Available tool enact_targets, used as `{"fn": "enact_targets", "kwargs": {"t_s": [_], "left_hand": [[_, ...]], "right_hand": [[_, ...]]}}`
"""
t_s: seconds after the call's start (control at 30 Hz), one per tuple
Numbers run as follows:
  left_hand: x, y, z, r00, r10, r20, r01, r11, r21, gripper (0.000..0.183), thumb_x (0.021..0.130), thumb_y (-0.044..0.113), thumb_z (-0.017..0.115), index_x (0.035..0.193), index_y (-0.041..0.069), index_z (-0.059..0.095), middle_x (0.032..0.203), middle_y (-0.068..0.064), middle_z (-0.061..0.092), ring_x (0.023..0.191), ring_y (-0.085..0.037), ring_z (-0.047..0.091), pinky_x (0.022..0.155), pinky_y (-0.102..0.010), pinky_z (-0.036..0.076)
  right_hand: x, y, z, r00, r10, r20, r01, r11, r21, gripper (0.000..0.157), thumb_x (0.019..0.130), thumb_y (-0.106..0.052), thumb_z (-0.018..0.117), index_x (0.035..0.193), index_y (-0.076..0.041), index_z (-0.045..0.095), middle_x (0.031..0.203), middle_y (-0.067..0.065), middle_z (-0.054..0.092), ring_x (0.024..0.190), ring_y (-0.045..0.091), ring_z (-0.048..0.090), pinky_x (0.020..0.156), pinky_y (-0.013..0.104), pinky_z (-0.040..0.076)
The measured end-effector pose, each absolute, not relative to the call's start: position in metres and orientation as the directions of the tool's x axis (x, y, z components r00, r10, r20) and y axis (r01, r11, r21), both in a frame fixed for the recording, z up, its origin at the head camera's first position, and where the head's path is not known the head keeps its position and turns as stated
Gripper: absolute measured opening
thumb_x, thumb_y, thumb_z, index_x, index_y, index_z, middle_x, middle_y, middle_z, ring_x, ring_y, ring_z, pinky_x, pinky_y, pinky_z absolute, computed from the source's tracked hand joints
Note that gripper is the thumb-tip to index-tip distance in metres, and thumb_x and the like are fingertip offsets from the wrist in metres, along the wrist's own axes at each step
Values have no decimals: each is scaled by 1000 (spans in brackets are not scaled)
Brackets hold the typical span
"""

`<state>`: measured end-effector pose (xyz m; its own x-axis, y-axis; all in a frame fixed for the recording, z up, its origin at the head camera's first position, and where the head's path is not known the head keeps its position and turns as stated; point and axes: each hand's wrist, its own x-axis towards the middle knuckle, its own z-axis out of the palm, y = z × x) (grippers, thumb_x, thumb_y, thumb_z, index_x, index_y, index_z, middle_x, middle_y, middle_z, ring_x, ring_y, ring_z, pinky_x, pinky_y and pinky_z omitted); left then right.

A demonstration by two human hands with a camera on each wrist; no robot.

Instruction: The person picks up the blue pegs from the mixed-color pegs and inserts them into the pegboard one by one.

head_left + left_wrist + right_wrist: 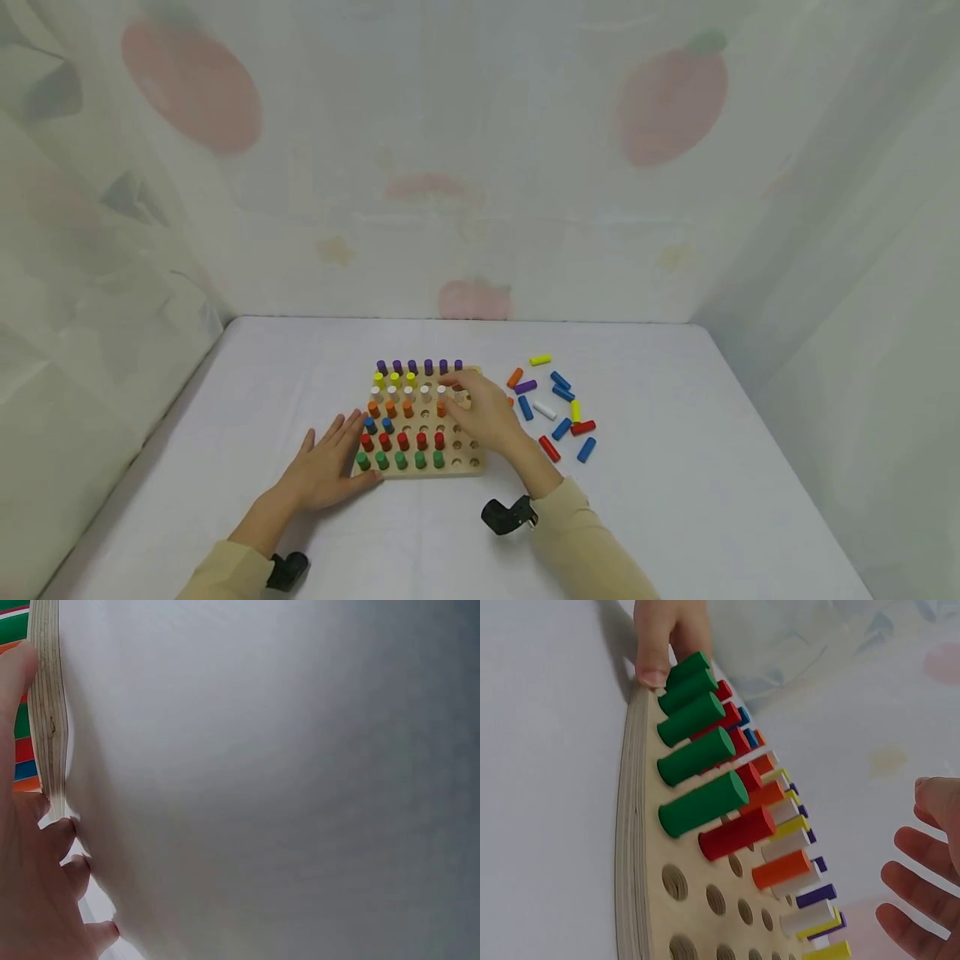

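Observation:
A wooden pegboard [442, 473] stands on the table with rows of coloured pegs, such as green pegs [703, 804], red pegs [737, 832] and white pegs [408, 392]. Along its left edge lies my left hand [324, 473], fingers extended, thumb touching the near corner. My right hand [486, 412] hovers above the board's right part, close to the white and orange pegs. In the right wrist view its fingers [922, 889] are loosely bent and apart, with no peg seen between them. The right hand hides some holes and pegs behind it in the head view.
Loose pegs lie scattered right of the board, among them a yellow peg [540, 360], a purple peg [526, 387], a red peg [550, 448] and a blue peg [587, 450]. A white cloth [712, 467] covers the table. Patterned curtains [480, 233] hang behind and at the sides.

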<state>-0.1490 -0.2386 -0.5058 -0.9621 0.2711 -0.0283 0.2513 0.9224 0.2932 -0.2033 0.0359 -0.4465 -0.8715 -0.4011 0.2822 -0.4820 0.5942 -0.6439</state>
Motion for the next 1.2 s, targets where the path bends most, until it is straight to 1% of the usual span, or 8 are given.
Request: {"fn": "enact_targets", "kwargs": {"t_s": [0.13,0.27,0.43,0.6,0.7,0.87,1.07,1.2], "left_hand": [[-149,-239,-507,-962,270,-32,250,924,289,102,74,71,54,146,6,22,152,-13,23,137,-38,21,104,-68,11],[-150,-240,-508,-963,269,-37,246,923,296,102,74,71,54,147,6,21,152,-13,22,138,-38,20,104,-68,10],[-150,-240,-509,-963,267,-36,245,924,295,103,74,72,53,147,8,21,152,-12,22,138,-38,19,104,-68,10],[-150,-240,-510,-963,267,-33,245,923,297,102,74,72,53,147,8,21,152,-12,22,138,-38,20,104,-68,11],[-151,-239,-510,-963,267,-28,247,922,299,101,74,71,53,147,8,21,152,-12,23,137,-38,21,104,-68,11],[-151,-239,-510,-963,269,-25,250,922,298,101,74,71,53,147,8,22,152,-12,23,137,-38,21,104,-68,11],[-151,-239,-511,-963,270,-23,251,922,293,101,74,72,52,147,9,22,152,-12,23,138,-37,21,104,-68,12],[-151,-239,-511,-964,266,-25,248,924,291,102,74,73,51,147,8,22,152,-12,23,137,-38,21,104,-68,11]], "right_hand": [[-204,47,-448,-864,-387,323,-499,573,-650,30,90,-20,60,119,-14,58,118,0,60,103,18,60,83,33,52],[-206,59,-451,-866,-369,337,-498,566,-657,35,89,-20,62,122,-10,57,118,1,61,101,15,60,82,30,52],[-209,72,-460,-886,-329,326,-463,610,-643,37,89,-24,61,124,-13,55,115,-1,62,100,13,61,81,26,52],[-213,85,-469,-896,-283,343,-443,635,-633,36,88,-22,63,122,-13,56,109,1,64,95,16,62,77,32,55],[-216,94,-473,-905,-251,344,-421,645,-638,36,86,-22,65,120,-13,58,105,2,65,91,17,64,75,33,55],[-220,107,-479,-927,-209,313,-369,671,-643,37,86,-27,65,120,-14,58,104,2,65,89,17,63,74,29,54],[-222,119,-484,-940,-167,298,-327,697,-639,38,85,-28,66,118,-10,59,100,6,66,83,18,63,68,29,54],[-222,123,-486,-963,-123,241,-252,732,-633,38,84,-27,67,116,-8,60,100,4,66,78,14,61,66,27,53]]}}
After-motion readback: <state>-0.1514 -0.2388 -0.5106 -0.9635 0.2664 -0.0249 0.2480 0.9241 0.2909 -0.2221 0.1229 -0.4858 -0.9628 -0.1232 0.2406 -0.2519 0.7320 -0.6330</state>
